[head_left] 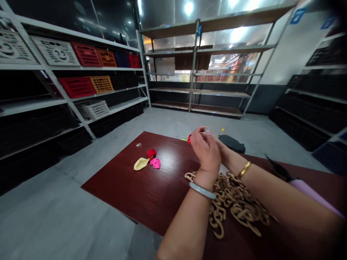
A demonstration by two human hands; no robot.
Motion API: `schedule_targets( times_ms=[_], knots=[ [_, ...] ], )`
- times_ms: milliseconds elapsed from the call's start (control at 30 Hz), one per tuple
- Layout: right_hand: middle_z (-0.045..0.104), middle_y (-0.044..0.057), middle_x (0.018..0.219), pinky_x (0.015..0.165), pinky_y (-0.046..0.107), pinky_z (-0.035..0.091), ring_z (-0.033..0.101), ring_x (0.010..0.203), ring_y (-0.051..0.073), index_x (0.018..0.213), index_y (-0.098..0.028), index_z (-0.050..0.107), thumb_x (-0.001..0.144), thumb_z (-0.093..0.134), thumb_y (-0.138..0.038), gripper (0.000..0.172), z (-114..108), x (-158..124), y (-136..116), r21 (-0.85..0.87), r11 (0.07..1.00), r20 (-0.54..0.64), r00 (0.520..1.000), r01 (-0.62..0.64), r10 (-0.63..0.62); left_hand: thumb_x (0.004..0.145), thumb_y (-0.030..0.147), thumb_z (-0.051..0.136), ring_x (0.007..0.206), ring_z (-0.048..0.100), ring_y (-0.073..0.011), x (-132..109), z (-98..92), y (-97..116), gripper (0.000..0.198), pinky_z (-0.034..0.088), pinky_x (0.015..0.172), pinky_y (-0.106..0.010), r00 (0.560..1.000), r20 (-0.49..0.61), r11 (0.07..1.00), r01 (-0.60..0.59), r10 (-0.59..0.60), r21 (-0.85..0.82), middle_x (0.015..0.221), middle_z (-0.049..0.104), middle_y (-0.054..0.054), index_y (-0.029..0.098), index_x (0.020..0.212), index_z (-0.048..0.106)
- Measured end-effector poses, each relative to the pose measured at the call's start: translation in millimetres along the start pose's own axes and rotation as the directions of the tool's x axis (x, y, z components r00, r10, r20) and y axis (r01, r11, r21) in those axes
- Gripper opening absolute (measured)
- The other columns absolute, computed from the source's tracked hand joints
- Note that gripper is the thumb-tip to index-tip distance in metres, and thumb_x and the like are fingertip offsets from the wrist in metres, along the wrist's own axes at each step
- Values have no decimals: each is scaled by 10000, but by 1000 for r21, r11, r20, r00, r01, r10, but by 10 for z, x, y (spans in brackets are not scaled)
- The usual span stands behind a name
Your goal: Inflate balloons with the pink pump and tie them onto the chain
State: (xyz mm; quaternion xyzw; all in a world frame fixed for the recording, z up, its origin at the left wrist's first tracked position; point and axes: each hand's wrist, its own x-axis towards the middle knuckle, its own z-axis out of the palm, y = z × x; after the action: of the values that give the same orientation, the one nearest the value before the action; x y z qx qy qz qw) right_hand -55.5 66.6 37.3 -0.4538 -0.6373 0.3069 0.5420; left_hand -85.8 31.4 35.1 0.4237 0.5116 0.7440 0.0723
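Both left hand (207,151) and right hand (221,148) together near tan links (227,189); grip: can't tell. Lower red crate (77,87): contents hidden.

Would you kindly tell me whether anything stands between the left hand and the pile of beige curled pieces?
Nothing visible clearly blocks the left hand from the beige pile, though something pale shows at its far edge.

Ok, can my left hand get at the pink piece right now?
Probably yes: only tabletop shows between your left hand and the pink piece, and nothing seems to cover it.
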Motion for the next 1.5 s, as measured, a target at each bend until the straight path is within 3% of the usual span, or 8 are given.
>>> schedule_targets(
  times_ms=[133,300,667,833,967,1033,1267,1500],
  knots=[
    [712,44,807,750,351,521,653,848,202,864,-211,707,583,834,-415,370,-517,92,88,133,991,20,1000,-23,20,924,404,495,1262,437,-255,3,86,-124,452,306,1062,-423,998,-22,996,61,-59,61,1339,485,-178,150,1295,453],
    [715,38,923,824,327,527,663,866,161,882,-183,687,584,840,-328,365,-1232,-65,362,583,751,325,936,-311,135,781,398,683,972,612,-213,-191,332,-211,442,456,856,-327,885,443,981,185,-144,-50,1077,655,-116,155,1138,589],
    [608,-23,582,514,256,494,561,513,105,732,-164,613,553,842,-435,398,-1991,-517,743,505,811,54,949,-295,312,614,227,756,577,561,-103,-519,458,-195,312,393,505,-201,615,613,603,752,-496,-266,755,637,-19,145,881,616],
    [628,-16,673,623,286,516,591,595,114,788,-177,599,610,804,-445,381,-2135,-547,769,513,828,-33,959,-226,282,671,285,754,615,583,-105,-572,466,-163,246,445,566,-205,726,470,740,642,-502,-201,757,649,-29,152,824,616],
    [671,31,776,666,318,513,624,686,162,865,-184,613,751,686,-372,233,-2100,-593,756,85,994,-112,991,-66,75,822,681,466,553,608,-180,-840,446,23,614,484,547,-285,183,823,578,791,-537,201,618,644,-131,115,663,641],
    [693,59,941,771,346,517,645,839,190,984,-196,622,804,627,-290,204,-2028,-654,719,-161,983,-80,991,90,-104,830,685,463,637,651,-202,-1000,437,122,614,511,599,-295,29,870,452,862,-492,227,696,681,-141,113,778,680],
    [650,105,1175,951,424,468,586,1064,234,1283,-170,518,903,481,-171,381,-1829,-883,598,-526,721,178,887,451,-426,908,248,556,590,628,-112,-1074,501,175,165,505,582,-197,77,822,-51,990,-564,-128,713,677,-50,128,825,633],
    [642,104,1203,970,410,434,573,1098,237,1281,-177,523,922,516,-313,384,-1926,-828,576,-628,599,232,855,496,-465,938,180,472,680,674,-162,-802,462,81,189,559,579,-247,164,795,-127,949,-585,-289,774,681,-95,92,865,622]
  ],
)
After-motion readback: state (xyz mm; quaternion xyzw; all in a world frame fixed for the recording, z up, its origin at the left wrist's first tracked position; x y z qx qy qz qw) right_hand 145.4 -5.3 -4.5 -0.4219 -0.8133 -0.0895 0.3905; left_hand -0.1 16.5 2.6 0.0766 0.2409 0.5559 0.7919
